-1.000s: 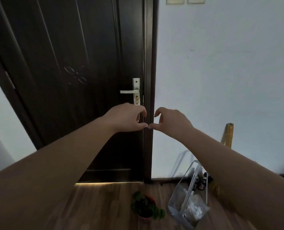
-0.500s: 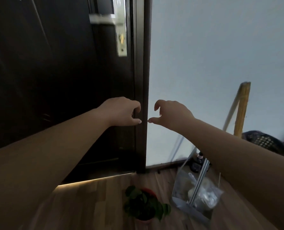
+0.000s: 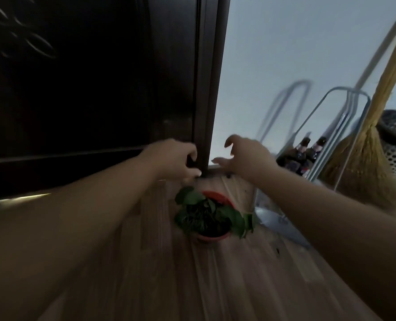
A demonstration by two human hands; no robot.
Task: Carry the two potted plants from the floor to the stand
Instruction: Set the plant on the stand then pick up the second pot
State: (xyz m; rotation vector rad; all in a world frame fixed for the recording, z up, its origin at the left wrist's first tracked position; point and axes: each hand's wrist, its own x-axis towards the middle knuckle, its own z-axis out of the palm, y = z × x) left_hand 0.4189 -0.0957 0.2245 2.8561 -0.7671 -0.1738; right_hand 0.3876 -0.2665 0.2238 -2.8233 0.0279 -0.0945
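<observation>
Floor [image 3: 215,286]: pale wood boards, nearest of all, running up to the potted plant.
Potted plant [image 3: 209,218]: sits on the floor in front of the foot of the dark door frame; red-orange pot, dark green leaves spilling over its rim toward the wire rack.
Handling: probably moderately heavy with soil; the pot looks rigid, and whether it is clay or plastic I cannot tell. Leaves are soft and would tear, so I would take it by the pot wall below the rim, one hand on each side, kept upright.
Left hand [image 3: 176,159]: beyond and above the plant, empty, fingers curled loosely, touching nothing I can make out.
Right hand [image 3: 245,156]: beyond the plant on its other side, empty, fingers spread and hooked, apart from the pot.
Wire rack [image 3: 331,144]: beside the plant, with dark bottles [image 3: 308,154] behind it.
Broom [image 3: 366,158]: past the rack, leaning on the wall.
Hidden: only one plant shows; the second plant and the stand are out of view. The pot's lower wall is covered by leaves, and everything is motion-blurred.
</observation>
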